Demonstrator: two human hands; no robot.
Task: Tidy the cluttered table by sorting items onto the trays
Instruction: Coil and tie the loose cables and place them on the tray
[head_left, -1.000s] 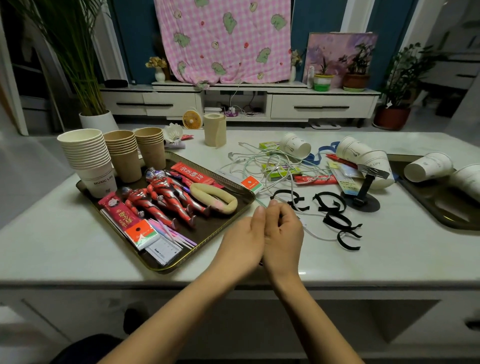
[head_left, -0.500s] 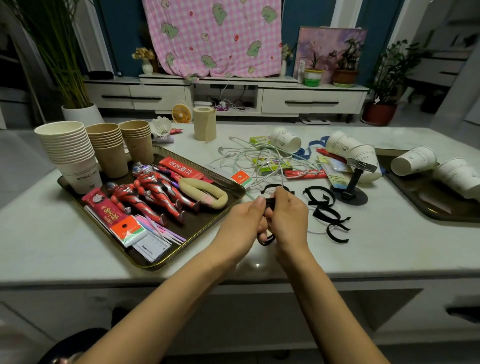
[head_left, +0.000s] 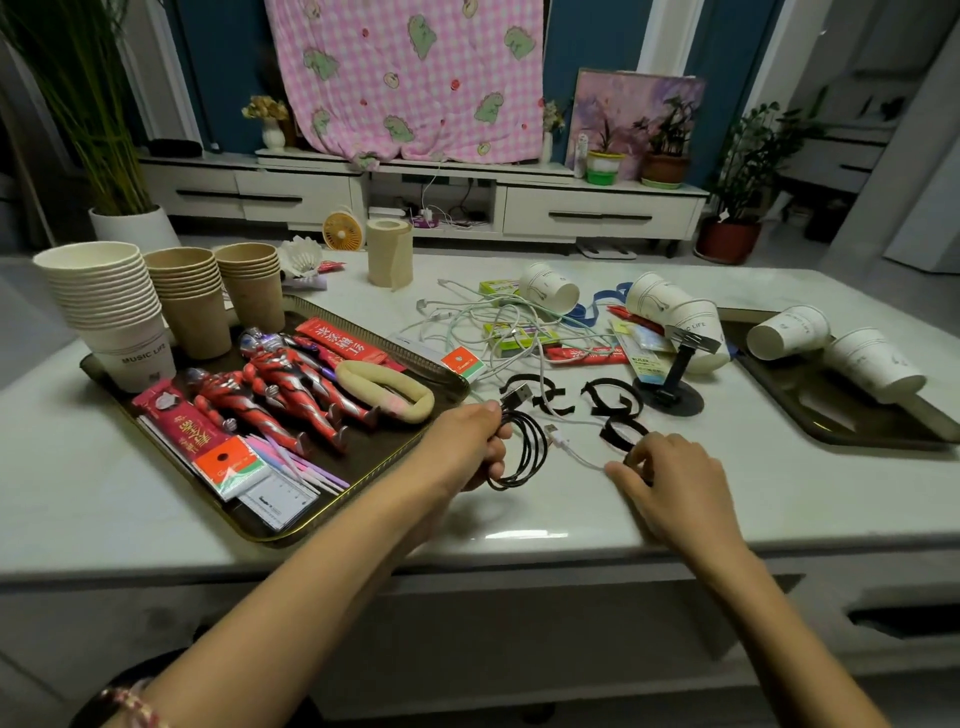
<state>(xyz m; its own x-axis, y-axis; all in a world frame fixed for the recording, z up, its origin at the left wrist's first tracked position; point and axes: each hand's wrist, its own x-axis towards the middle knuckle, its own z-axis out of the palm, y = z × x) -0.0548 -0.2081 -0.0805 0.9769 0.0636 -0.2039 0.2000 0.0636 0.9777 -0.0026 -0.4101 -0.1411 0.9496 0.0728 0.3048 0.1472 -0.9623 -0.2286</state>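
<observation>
**Coiled Cable in the Left Hand, Strap in the Right**

Gripped a coiled black cable (head_left: 527, 452) in the left hand (head_left: 465, 447), fingers curled round the loops, its USB plug poking up beyond the knuckles. Held that coil low over the table (head_left: 519, 514), just beside the near right edge of the left tray (head_left: 332, 514) and not on it. Could not tell whether the loops touched the tabletop. Pinched the near end of a black strap (head_left: 615, 434) with the right hand (head_left: 670, 483), fingers bent, down at the table surface. Held the two hands apart, with a loose white cable (head_left: 574, 451) trailing across the gap between them. Saw more black straps (head_left: 608, 397) lying just beyond both hands. Saw red toy figures (head_left: 291, 384) and stacked paper cups (head_left: 104, 296) on the left tray. Saw tipped white cups (head_left: 789, 332) on the right tray (head_left: 810, 423), well off to the right of the right hand.
</observation>
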